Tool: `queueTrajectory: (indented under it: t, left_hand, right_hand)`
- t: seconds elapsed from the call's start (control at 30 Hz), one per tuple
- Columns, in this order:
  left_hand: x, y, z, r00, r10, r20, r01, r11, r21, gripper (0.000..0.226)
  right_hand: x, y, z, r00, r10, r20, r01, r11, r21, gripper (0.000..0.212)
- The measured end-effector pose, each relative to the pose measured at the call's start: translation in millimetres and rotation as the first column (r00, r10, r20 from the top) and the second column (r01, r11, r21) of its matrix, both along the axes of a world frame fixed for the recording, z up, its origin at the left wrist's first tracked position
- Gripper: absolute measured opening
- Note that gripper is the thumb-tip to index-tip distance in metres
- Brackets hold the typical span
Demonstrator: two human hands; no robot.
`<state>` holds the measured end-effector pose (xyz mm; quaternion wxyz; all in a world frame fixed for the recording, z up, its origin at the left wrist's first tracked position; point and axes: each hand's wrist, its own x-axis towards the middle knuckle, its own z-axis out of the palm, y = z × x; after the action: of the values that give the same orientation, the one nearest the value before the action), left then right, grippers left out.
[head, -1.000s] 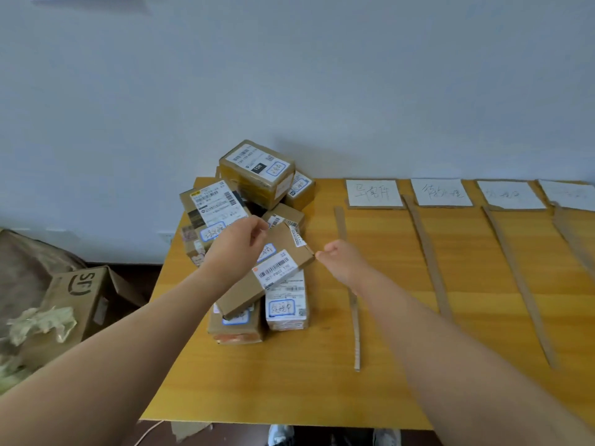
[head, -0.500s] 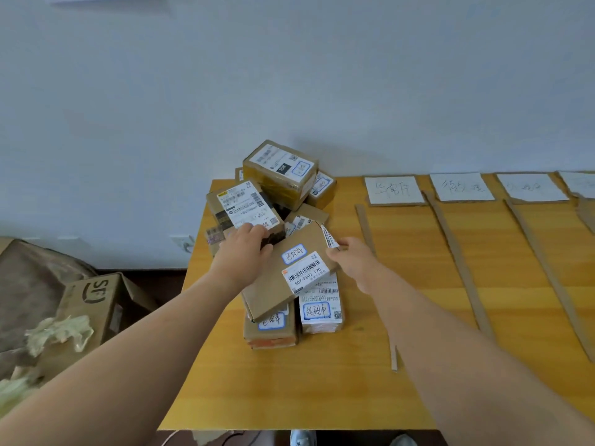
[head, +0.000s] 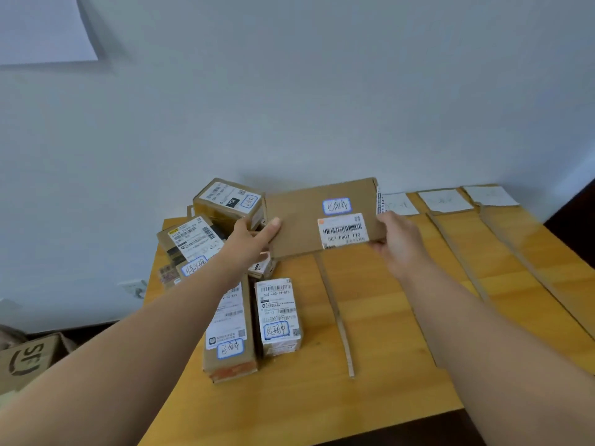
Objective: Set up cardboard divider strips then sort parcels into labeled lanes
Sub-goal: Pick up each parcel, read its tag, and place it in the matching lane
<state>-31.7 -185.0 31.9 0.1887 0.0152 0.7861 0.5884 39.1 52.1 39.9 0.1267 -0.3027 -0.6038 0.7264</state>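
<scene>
Holding flat parcel (head: 309, 220) over table (head: 386, 365), left hand (head: 251, 236) and right hand (head: 399, 243) fingers pinching its ends

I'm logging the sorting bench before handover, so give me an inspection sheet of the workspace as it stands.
Surface: wooden table, against the wall.
Job's things: flat parcel held above the table; divider strips laid front to back; lane labels at the far edge; parcel pile unsorted on the left.
Clutter: SF carton on the floor, left.
Grippers: left hand grips the flat parcel's left end, right hand its right end.
Cables: nothing seen.
Surroundings: white wall; wall socket.
</scene>
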Motion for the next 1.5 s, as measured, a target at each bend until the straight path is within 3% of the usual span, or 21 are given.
queueTrajectory:
  t: [0.13, 0.37, 0.57, 0.9, 1.2, 1.5]
  left_hand:
    - [-1.4, 11.4, 5.6, 0.996, 0.041, -0.084, -0.029, 0.991, 0.132, 0.049]
    - [-4.4, 8.1, 17.9, 0.982, 0.095, -0.166, -0.07, 0.986, 0.148, 0.045]
    - [-6.2, 14.9, 34.6, 0.971, 0.123, -0.205, -0.086, 0.98, 0.181, 0.043]
    - [-14.5, 61.8, 56.4, 0.936, 0.104, -0.336, -0.071, 0.992, 0.108, 0.037]
    - [8.3, 163.7, 52.2, 0.951, 0.095, -0.294, -0.038, 0.981, 0.192, 0.04]
    - [61.9, 322.3, 28.4, 0.972, 0.106, -0.211, -0.061, 0.976, 0.211, 0.041]
  right_hand:
    - [0.8, -7.8, 8.6, 0.997, 0.011, -0.074, -0.012, 1.0, -0.022, 0.014]
    - [0.0, -9.9, 13.5, 0.995, 0.035, -0.09, -0.019, 0.985, 0.172, 0.013]
    - [-7.6, -4.4, 23.9, 0.995, 0.036, -0.095, -0.021, 0.987, 0.161, 0.028]
    - [3.9, 21.2, 27.6, 0.99, -0.02, -0.143, 0.043, 0.986, 0.158, 0.026]
    - [47.0, 114.4, 28.6, 0.98, -0.103, -0.169, 0.14, 0.965, 0.221, 0.024]
    - [100.2, 269.9, 14.3, 0.988, -0.094, -0.124, 0.121, 0.965, 0.231, 0.025]
